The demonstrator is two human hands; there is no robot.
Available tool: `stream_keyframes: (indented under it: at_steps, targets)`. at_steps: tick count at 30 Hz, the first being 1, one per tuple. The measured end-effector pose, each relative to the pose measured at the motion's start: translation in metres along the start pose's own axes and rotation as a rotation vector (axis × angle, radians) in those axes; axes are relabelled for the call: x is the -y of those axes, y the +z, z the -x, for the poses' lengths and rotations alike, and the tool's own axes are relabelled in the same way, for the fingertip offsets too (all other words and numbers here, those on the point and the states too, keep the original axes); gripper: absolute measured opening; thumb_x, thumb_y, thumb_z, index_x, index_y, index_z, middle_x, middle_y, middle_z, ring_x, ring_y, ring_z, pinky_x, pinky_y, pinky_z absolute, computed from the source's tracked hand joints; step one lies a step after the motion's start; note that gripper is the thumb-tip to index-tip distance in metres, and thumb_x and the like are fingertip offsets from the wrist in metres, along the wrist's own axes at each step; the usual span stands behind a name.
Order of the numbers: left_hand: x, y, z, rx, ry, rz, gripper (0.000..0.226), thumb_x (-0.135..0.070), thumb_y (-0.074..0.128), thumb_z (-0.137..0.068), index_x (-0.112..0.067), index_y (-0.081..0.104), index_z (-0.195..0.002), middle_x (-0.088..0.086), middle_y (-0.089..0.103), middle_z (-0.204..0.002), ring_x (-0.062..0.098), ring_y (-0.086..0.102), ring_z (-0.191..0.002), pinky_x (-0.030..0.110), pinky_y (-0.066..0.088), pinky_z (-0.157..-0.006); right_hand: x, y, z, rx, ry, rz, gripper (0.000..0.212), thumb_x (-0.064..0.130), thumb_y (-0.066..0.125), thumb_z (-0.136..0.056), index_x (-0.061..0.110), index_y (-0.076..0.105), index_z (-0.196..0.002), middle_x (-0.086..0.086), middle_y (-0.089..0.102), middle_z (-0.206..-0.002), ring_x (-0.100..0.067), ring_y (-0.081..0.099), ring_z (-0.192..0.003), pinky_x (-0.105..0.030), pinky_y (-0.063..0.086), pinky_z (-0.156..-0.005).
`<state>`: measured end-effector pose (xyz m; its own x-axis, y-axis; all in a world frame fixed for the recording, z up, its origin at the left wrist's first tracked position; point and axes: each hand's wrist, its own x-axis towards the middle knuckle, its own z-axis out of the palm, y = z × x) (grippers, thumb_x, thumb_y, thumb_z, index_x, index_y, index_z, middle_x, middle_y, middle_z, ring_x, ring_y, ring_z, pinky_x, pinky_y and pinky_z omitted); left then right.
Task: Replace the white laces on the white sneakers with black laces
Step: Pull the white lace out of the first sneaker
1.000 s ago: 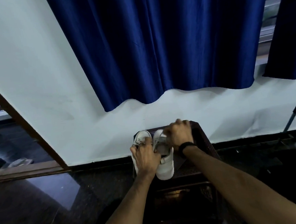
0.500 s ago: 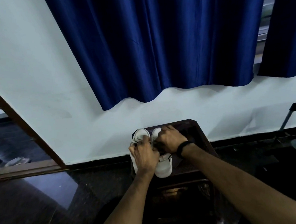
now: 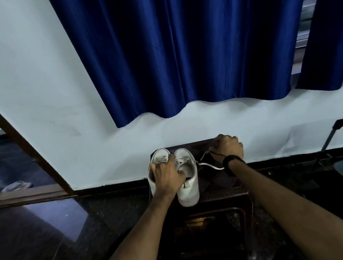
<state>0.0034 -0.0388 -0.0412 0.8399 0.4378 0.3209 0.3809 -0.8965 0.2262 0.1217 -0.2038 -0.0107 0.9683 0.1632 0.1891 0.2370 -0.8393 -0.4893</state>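
Note:
Two white sneakers stand side by side on a dark wooden stool (image 3: 220, 185), toes toward the wall. My left hand (image 3: 166, 175) grips across both, its fingers over the left sneaker (image 3: 157, 156) and its thumb in the opening of the right sneaker (image 3: 188, 191). A white lace (image 3: 208, 164) runs from the right sneaker's eyelets out to the right. My right hand (image 3: 229, 146) is curled round the far end of that lace, near the stool's back corner. A dark band sits on my right wrist. No black laces are visible.
A white wall with a dark skirting stands right behind the stool, with a blue curtain (image 3: 181, 48) hanging above. The floor is dark and glossy. A doorway with a wooden frame (image 3: 25, 146) opens at the left. A metal stand leg (image 3: 331, 136) is at the right.
My right hand has moved from the right sneaker's tongue out to the right and back, drawing the white lace out of the eyelets. My left hand kept its hold on the sneakers.

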Motion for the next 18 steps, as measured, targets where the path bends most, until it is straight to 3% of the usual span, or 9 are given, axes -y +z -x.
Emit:
stream_keyframes:
  at_steps: [4,6,8,11,14,16,18]
  targets:
    - [-0.003,0.0,-0.017,0.041,0.141,-0.145,0.039,-0.048,0.058,-0.072,-0.027,0.066,-0.103,-0.001,0.066,-0.095,0.023,0.059,-0.1,0.04,0.023,-0.085,0.018,0.026,0.02,0.163,-0.212,-0.247,0.043,0.04,0.077,-0.07,0.019,0.068,-0.107,-0.006,0.066,-0.105,-0.023,0.062,-0.097,-0.03,0.05,-0.082]
    - [-0.005,0.005,-0.026,0.077,0.219,-0.208,0.033,-0.044,0.058,-0.081,-0.029,0.07,-0.107,-0.001,0.056,-0.109,0.023,0.046,-0.111,0.042,0.023,-0.089,0.022,0.041,0.033,0.197,-0.241,-0.281,0.043,0.028,0.075,-0.07,0.016,0.065,-0.11,-0.008,0.064,-0.107,-0.025,0.062,-0.098,-0.029,0.049,-0.081]
    - [-0.008,0.008,-0.031,0.112,0.274,-0.207,0.028,-0.036,0.052,-0.09,-0.03,0.071,-0.111,-0.001,0.053,-0.113,0.022,0.041,-0.114,0.04,0.023,-0.093,0.022,0.052,0.044,0.098,-0.214,-0.418,0.034,0.018,0.069,-0.074,0.013,0.064,-0.108,-0.007,0.065,-0.101,-0.024,0.062,-0.093,-0.025,0.046,-0.076]
    - [-0.009,0.012,-0.03,0.054,0.273,-0.097,0.026,-0.036,0.05,-0.094,-0.027,0.075,-0.094,-0.004,0.061,-0.1,0.019,0.049,-0.104,0.038,0.024,-0.087,0.018,0.062,0.052,-0.043,-0.093,-0.599,0.03,0.018,0.067,-0.079,0.012,0.06,-0.108,-0.004,0.067,-0.089,-0.021,0.063,-0.081,-0.032,0.051,-0.073]
    - [-0.005,0.018,-0.025,-0.094,0.143,0.055,0.024,-0.032,0.054,-0.086,-0.025,0.072,-0.072,-0.006,0.066,-0.087,0.018,0.056,-0.09,0.037,0.023,-0.077,0.019,0.065,0.052,-0.059,0.029,-0.63,0.032,0.02,0.069,-0.081,0.014,0.058,-0.11,-0.002,0.069,-0.085,-0.02,0.064,-0.077,-0.03,0.05,-0.071]
    - [0.0,0.022,-0.024,-0.157,0.115,0.094,0.018,-0.028,0.058,-0.083,-0.025,0.07,-0.07,-0.007,0.066,-0.079,0.018,0.058,-0.084,0.036,0.026,-0.074,0.021,0.067,0.051,-0.06,0.044,-0.634,0.024,0.018,0.068,-0.081,0.014,0.061,-0.104,-0.004,0.069,-0.084,-0.022,0.065,-0.077,-0.031,0.051,-0.069]
    - [0.001,0.021,-0.028,-0.095,0.119,0.217,0.01,-0.024,0.065,-0.082,-0.023,0.069,-0.074,-0.006,0.067,-0.079,0.02,0.061,-0.082,0.038,0.04,-0.075,0.022,0.07,0.051,-0.058,0.055,-0.614,0.02,0.018,0.068,-0.081,0.012,0.063,-0.1,-0.006,0.069,-0.085,-0.025,0.065,-0.078,-0.03,0.049,-0.069]
